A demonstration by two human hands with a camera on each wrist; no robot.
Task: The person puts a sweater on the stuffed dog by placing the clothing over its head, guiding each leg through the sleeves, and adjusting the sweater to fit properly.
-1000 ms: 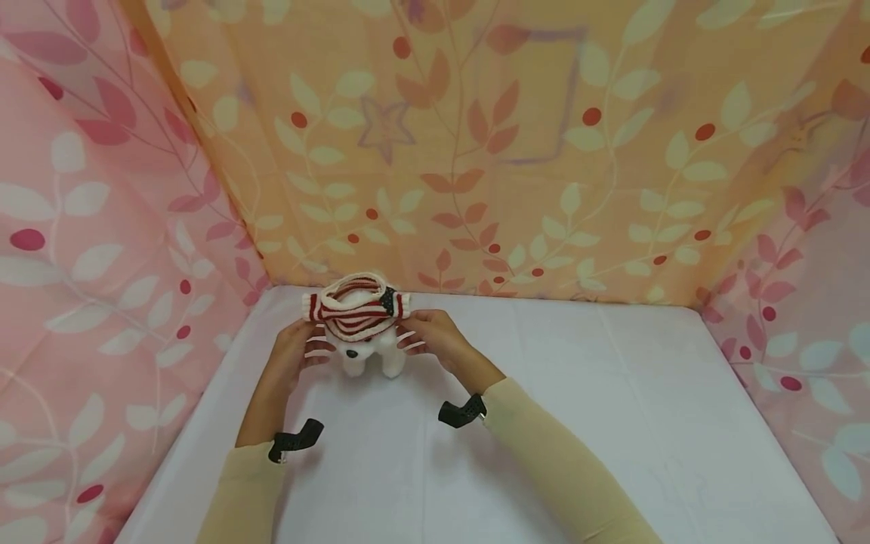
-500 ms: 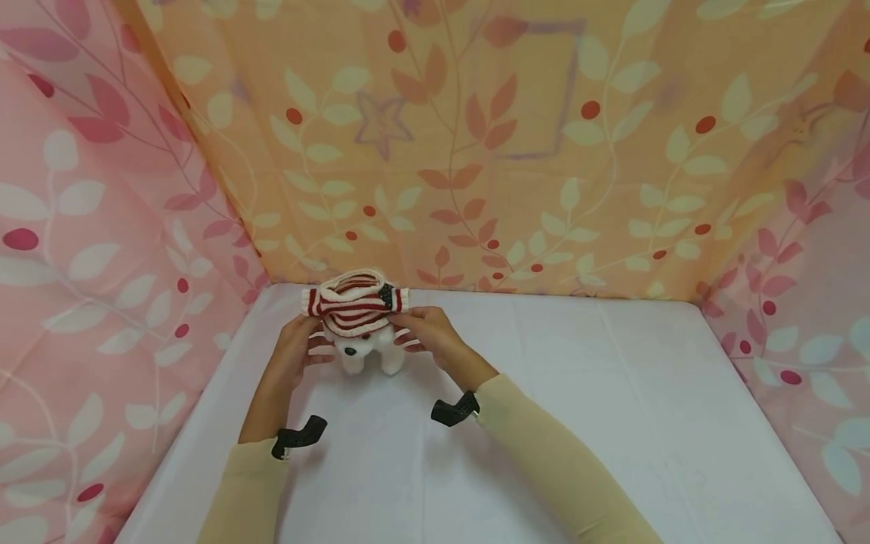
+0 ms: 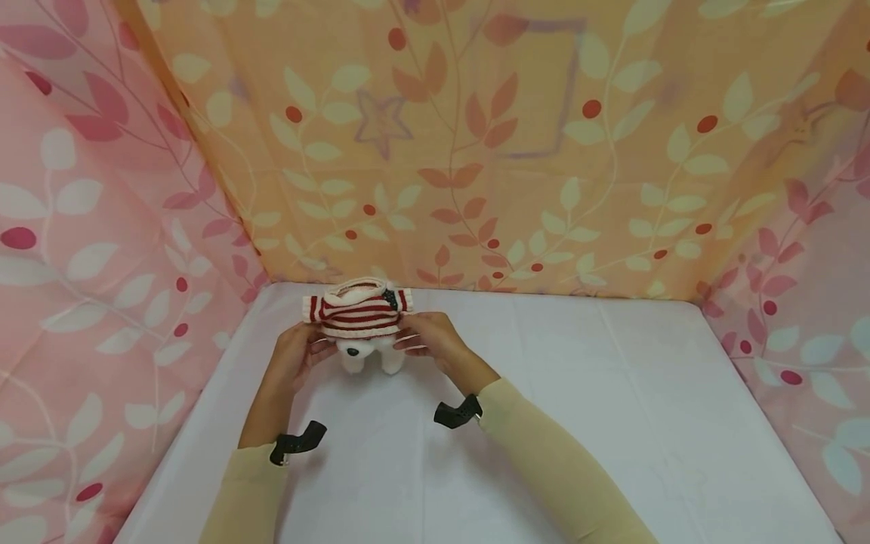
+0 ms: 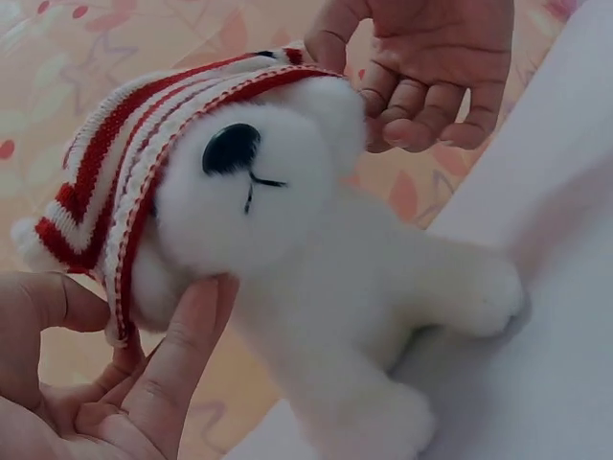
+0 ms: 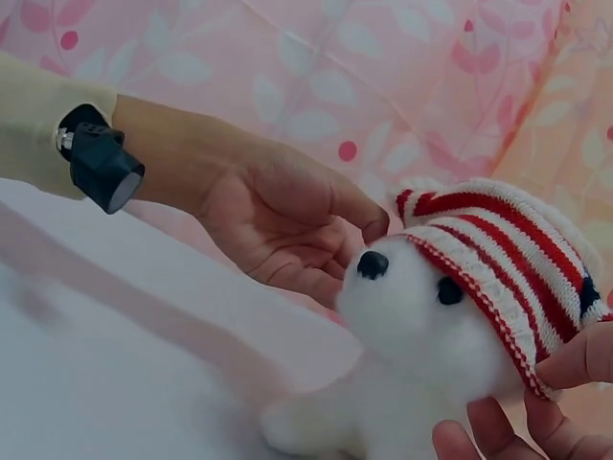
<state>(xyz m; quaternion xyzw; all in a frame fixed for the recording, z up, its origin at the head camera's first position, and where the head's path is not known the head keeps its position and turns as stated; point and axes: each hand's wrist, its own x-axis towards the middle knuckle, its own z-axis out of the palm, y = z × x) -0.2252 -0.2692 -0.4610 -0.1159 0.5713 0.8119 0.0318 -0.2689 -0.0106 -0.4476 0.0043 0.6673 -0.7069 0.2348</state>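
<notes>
A white plush dog (image 3: 392, 357) stands on the table with a small red-and-white striped knitted sweater (image 3: 359, 315) drawn over the top of its head. In the head view the hem lies just above the black nose (image 4: 231, 149); the right wrist view shows one eye (image 5: 450, 290) below the hem. My left hand (image 3: 292, 355) pinches the hem on one side, with a finger against the dog's cheek in the left wrist view. On the other side my right hand (image 3: 435, 338) pinches the hem between thumb and fingers. The sweater's short sleeves stick out sideways.
A white cloth-covered table (image 3: 578, 423) stretches to the right and front. Orange leaf-patterned cloth (image 3: 435, 189) rises behind the dog, and pink cloth (image 3: 102, 287) stands at the left. Each wrist wears a black camera mount (image 3: 458, 412).
The sweater's hem has come down over the dog's face, covering the eye seen earlier in the head view. The neck opening has tilted back, and both hands have shifted slightly with it.
</notes>
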